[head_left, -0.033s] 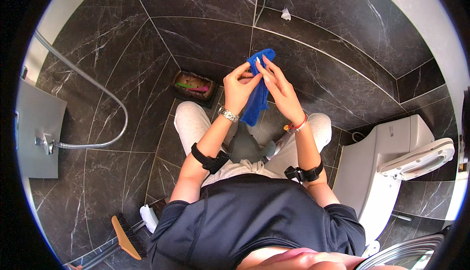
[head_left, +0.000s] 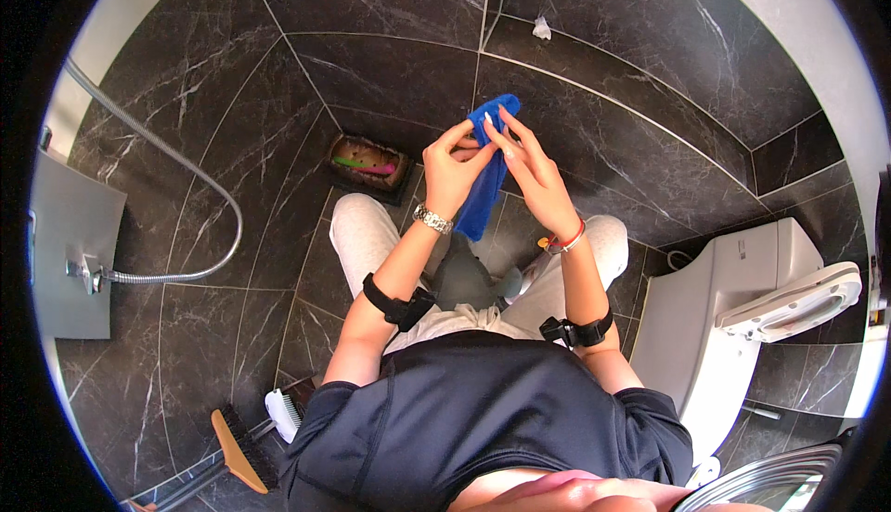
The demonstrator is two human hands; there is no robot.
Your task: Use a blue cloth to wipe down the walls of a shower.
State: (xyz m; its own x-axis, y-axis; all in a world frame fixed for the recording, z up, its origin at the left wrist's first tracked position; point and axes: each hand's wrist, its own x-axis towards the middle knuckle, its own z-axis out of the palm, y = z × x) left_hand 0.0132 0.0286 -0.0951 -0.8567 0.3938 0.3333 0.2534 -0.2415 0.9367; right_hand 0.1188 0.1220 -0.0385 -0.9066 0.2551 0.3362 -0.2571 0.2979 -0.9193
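A blue cloth (head_left: 484,198) is held up in front of me, bunched at its top and hanging down in a narrow strip above the floor. My left hand (head_left: 453,174) pinches its upper part from the left, thumb and fingers closed on the fabric. From the right, my right hand (head_left: 534,174) grips the same bunched end, its fingertips lying on the cloth close to the left thumb. Below the cloth, between my legs, is a grey rounded object (head_left: 461,275) whose kind I cannot make out.
A dark box (head_left: 394,182) with green and pink items sits in the wall corner. At right stands a white toilet (head_left: 682,326), lid raised. A shower hose (head_left: 237,220) loops at left. A wooden-backed broom (head_left: 237,452) and white brush (head_left: 281,414) lie lower left.
The hanging part of the blue cloth has swung slightly and looks narrower, with the fold on its right side gone. Both hands have barely shifted.
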